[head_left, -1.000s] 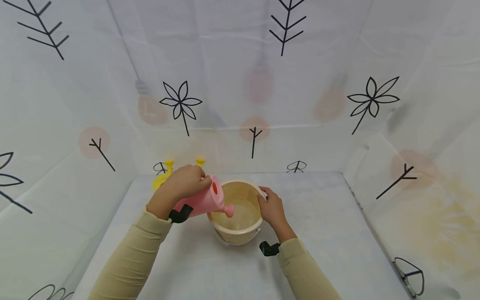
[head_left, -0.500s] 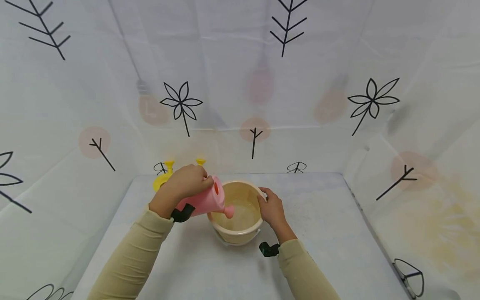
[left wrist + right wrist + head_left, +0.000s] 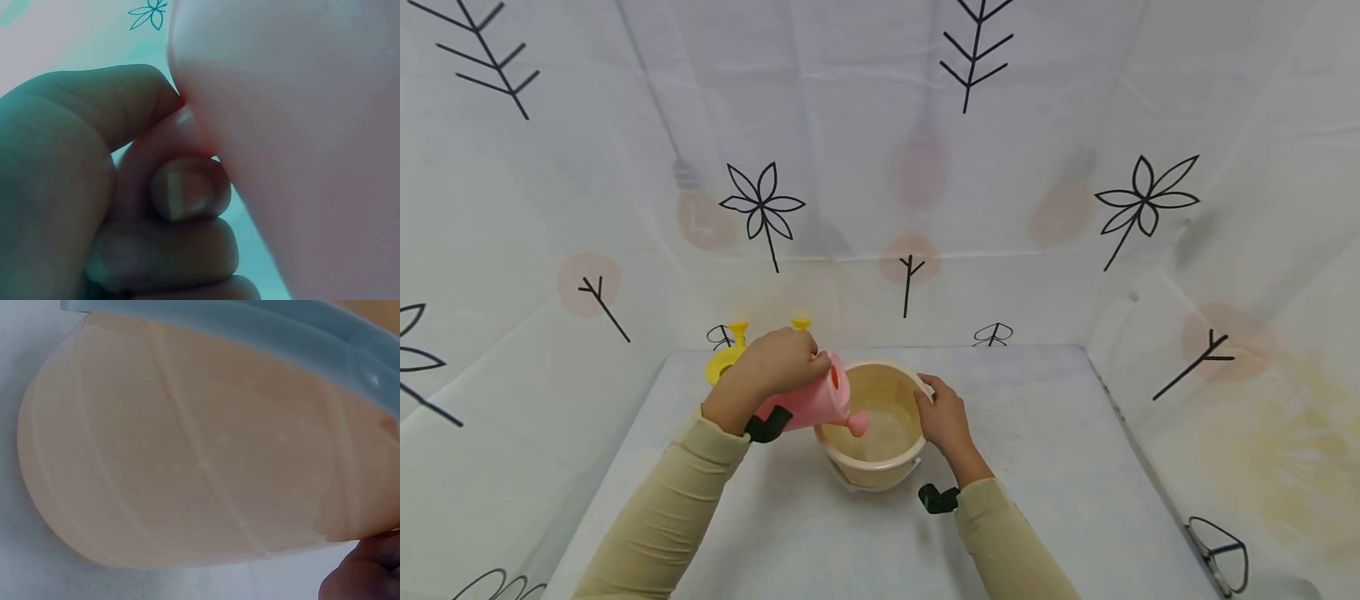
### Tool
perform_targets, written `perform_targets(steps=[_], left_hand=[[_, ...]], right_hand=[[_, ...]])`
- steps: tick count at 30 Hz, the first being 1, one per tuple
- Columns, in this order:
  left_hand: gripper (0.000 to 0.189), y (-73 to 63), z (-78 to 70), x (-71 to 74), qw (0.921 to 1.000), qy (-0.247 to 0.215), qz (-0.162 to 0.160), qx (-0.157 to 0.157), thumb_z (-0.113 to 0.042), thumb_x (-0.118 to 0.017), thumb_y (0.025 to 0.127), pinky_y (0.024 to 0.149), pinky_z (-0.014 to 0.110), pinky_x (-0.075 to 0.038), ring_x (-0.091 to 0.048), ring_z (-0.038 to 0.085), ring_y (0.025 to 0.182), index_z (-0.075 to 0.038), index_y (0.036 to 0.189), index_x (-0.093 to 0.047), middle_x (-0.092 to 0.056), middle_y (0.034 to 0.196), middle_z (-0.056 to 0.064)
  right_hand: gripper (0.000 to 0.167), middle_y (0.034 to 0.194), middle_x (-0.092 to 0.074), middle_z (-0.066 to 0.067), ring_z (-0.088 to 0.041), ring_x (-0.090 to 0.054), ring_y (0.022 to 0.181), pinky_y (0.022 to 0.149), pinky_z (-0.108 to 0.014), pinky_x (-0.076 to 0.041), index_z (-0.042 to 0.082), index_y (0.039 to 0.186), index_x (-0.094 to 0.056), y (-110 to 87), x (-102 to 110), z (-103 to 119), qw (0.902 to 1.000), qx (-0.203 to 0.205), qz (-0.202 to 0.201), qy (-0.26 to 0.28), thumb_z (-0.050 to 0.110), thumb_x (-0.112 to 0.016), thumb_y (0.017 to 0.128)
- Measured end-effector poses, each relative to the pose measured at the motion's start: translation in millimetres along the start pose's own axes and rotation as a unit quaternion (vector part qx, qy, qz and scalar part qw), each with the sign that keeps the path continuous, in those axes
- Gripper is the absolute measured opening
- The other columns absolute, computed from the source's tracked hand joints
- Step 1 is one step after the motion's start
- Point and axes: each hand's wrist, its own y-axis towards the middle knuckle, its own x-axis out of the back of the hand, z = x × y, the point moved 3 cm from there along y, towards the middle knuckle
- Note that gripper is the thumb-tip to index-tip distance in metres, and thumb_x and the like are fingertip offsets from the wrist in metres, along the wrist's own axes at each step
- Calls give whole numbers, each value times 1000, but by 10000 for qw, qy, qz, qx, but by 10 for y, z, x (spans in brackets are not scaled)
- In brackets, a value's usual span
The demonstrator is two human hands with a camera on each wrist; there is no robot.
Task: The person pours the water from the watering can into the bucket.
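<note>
My left hand grips the handle of a pink watering can. In the left wrist view, curled fingers wrap that handle beside the can's broad pink side. The can is tilted, with its spout head over the inside of a cream bucket. Clear water seems to lie in the bucket, though this is hard to tell. My right hand holds the bucket's right rim, thumb on the near side. In the right wrist view the bucket's ribbed wall fills most of the picture, with fingertips at the lower right.
Behind my left hand stands a yellow plastic thing with flared yellow tops, partly hidden. The bucket stands on a white table. A patterned cloth encloses the table's back and sides. The bucket's white carrying handle hangs at its front.
My left hand and the watering can have shifted very slightly to the right. The right hand and the bucket have stayed in place.
</note>
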Motion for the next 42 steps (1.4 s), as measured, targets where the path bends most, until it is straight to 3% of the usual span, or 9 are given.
perform_targets(steps=[15,42], left_hand=[[32,28,-29,26,9998,146,63,87,-32,-45,89,54,30,-37,-51,19,61,-12,69,-60,-53,64,2],[30,30,-54,93,9996,282,88,-22,-32,-46,88,53,30,-38,-52,19,62,-12,70,-61,-55,66,2]], right_hand=[[41,79,-59,-9,-16,-53,58,50,-27,-44,19,137,-54,10,-11,4,10000,-58,26,15,29,-53,97],[41,77,-59,-8,-15,-52,58,50,-27,-44,17,136,-55,7,2,26,10000,52,-59,10,29,-53,97]])
